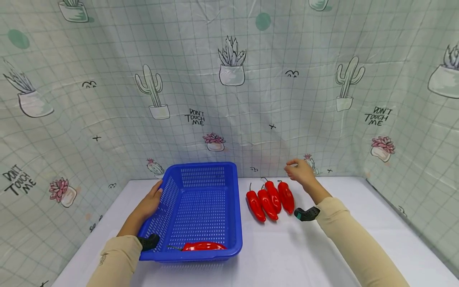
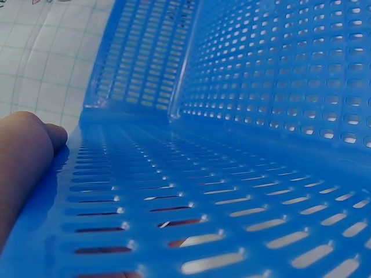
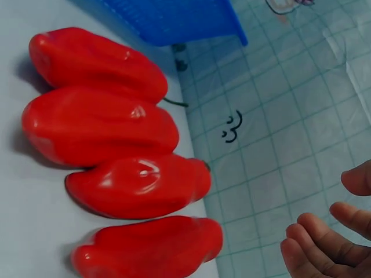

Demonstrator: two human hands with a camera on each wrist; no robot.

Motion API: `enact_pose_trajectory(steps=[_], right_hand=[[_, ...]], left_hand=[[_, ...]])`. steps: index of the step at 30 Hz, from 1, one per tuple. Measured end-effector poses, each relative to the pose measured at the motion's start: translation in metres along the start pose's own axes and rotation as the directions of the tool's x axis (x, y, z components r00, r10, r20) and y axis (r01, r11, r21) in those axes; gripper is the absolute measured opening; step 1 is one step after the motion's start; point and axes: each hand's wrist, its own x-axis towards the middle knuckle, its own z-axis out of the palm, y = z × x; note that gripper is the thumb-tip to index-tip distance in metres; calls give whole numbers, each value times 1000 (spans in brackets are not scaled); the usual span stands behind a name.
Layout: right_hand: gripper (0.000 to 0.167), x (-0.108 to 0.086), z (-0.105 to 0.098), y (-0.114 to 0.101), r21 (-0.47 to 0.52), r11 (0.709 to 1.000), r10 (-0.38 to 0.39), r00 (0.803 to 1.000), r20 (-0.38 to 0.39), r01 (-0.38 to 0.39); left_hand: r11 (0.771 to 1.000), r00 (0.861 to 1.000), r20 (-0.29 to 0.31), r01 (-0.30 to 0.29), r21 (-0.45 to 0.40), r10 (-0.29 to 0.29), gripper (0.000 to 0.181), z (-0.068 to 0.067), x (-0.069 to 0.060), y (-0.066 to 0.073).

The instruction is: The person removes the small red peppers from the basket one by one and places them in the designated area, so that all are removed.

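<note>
A blue plastic basket (image 1: 234, 207) with slotted walls stands on the table, and one red chili pepper (image 1: 204, 246) lies inside it at the near end. My left hand (image 1: 148, 205) grips the basket's left side; in the left wrist view its thumb side (image 2: 26, 156) lies along the rim, and other fingers show dimly through the slots. Right of the basket, several red chili peppers (image 1: 267, 203) lie side by side with their stems to the back. My right hand (image 1: 300, 172) hovers behind and above the rightmost pepper (image 3: 153, 249), holding nothing, its fingers loosely bent and apart from the thumb.
The table (image 1: 287, 255) has a white cover. A grid-patterned curtain (image 1: 269, 99) with cactus drawings hangs along the table's back and both sides. Each wrist carries a black strap (image 1: 307, 214).
</note>
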Motion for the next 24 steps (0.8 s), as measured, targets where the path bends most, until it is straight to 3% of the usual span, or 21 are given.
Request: enact_pose_trajectory(steps=[9,24], right_hand=[[42,1,2,-20,57,998,-36,999,-3,36],[39,-3,38,-81,130,986,-117,990,73,107]], left_hand=[[1000,1000,-12,-10,10,10,54,0,0,0],[1000,1000,-12,-16,-1,16,53,0,1,-2]])
